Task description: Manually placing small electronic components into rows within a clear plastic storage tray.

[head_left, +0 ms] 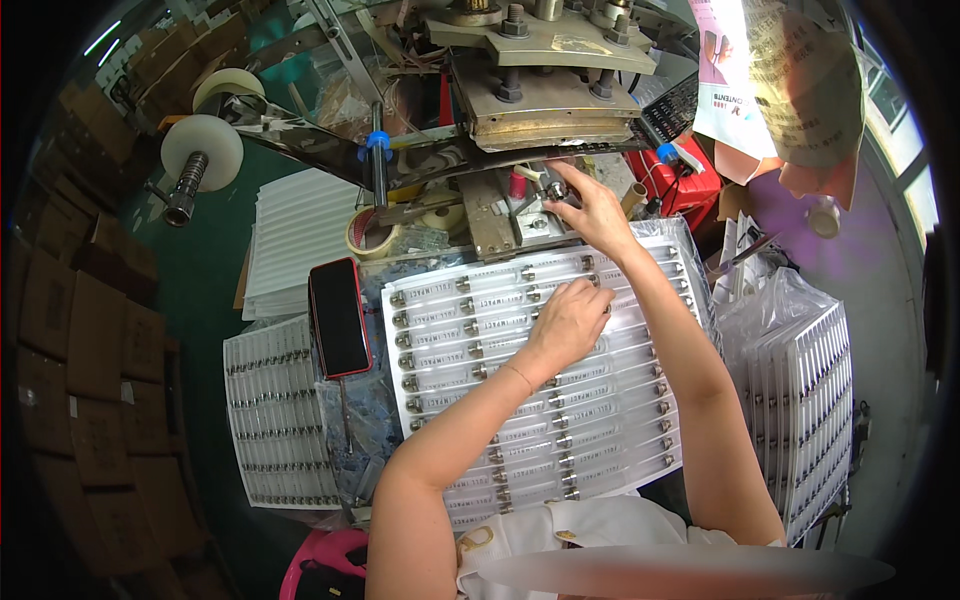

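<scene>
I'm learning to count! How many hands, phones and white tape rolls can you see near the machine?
Hands: 2, the left hand and the right hand
Phones: 1, the red phone
White tape rolls: 2, the near roll and the far roll
Total: 5

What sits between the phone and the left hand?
In the head view, only the white tray of tubes: its left columns of metal-capped tubes span from the red-cased phone to the left hand, which rests on the tray.

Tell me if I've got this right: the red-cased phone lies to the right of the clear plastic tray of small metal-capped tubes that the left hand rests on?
Not quite: the head view shows the red-cased phone lying to the left of the clear plastic tray, not the right. The left hand does rest on that tray.
</scene>
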A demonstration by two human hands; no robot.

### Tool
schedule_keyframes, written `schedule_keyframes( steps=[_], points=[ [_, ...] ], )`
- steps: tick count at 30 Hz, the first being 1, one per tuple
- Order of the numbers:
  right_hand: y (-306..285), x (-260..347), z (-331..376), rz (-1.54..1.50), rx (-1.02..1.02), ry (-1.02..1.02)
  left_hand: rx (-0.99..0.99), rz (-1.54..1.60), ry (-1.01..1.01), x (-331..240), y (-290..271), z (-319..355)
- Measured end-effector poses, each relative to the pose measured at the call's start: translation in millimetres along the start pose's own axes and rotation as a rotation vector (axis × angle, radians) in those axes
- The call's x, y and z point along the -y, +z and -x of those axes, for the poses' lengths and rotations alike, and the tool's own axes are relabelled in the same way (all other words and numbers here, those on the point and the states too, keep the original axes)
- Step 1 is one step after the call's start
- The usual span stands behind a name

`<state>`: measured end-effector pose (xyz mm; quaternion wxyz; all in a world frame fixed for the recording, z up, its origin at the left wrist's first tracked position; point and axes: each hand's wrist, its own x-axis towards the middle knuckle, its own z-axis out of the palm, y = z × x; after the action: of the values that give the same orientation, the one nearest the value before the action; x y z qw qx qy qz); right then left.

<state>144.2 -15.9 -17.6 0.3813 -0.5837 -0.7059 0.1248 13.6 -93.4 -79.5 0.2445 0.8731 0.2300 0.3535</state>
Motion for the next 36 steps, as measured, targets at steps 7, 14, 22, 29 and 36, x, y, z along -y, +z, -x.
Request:
schedule_keyframes(
  steps=[7,14,22,29,36],
  points=[
    [1,-2,0,0.022,0.013,0.006,-0.004,0.001,-0.002,-1,-1,0],
    [-15,-14,18,0.033,0.012,0.098,-0.078,-0.023,0.028,-4,1,-4],
    [-90,-34,80,0.107,-0.044,0.06,0.136,-0.32,0.083,0,-11,-15],
    [-112,-25,158,0.253,0.257,-0.004,-0.317,-0.579,-0.131,17,-134,73],
    [-90,-19,169,0.424,0.369,-0.181,-0.339,-0.721,-0.713,65,-179,159]
  ],
)
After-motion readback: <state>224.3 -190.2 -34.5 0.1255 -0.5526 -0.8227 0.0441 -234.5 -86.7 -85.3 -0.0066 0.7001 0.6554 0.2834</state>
